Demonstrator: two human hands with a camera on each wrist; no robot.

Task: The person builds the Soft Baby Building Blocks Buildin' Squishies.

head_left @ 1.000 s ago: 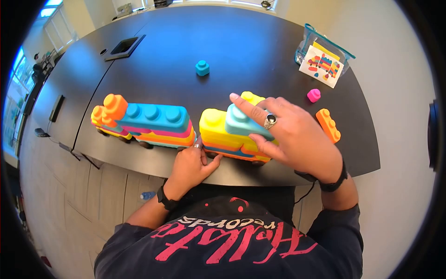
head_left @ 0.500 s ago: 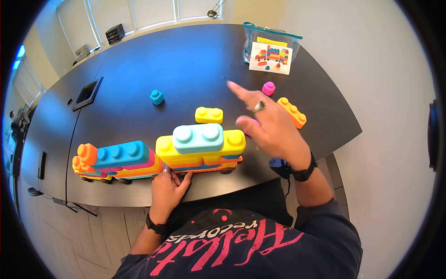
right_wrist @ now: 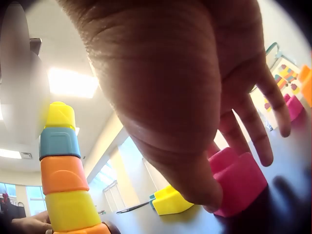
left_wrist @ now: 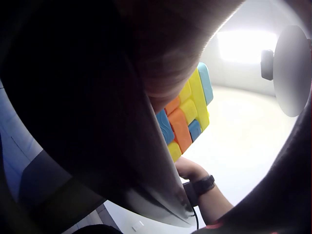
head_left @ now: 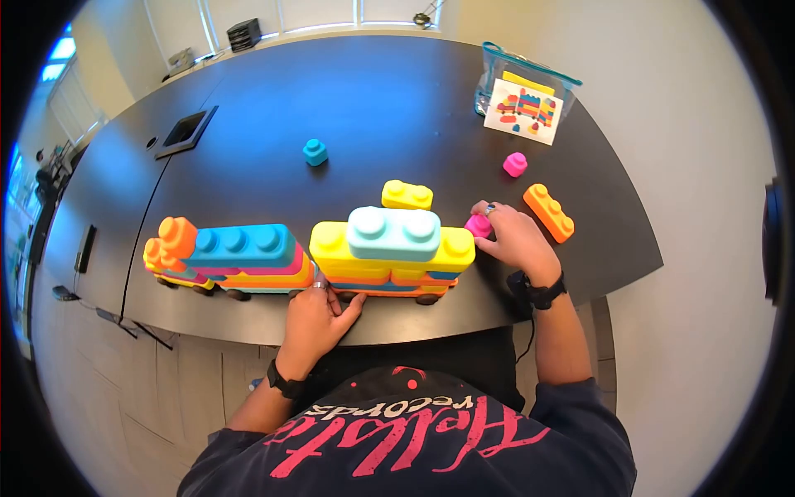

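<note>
My right hand pinches a small pink block on the table at the right end of a stacked wagon. In the right wrist view the thumb lies against that pink block, with the other fingers spread beyond it. The wagon has a pale blue two-stud brick on top of a long yellow brick, with orange and blue layers and dark wheels below. My left hand is low at the gap between this wagon and a blue-topped wagon; its fingertips are partly hidden there.
Behind the wagon lies a yellow two-stud brick. A teal block sits farther back. To the right are another pink block, an orange three-stud brick, and a clear bag with a picture card before it.
My right hand has left the pale blue brick, passed to the right with its index finger extended, and come down onto the small pink block. The left hand has stayed at the gap.
</note>
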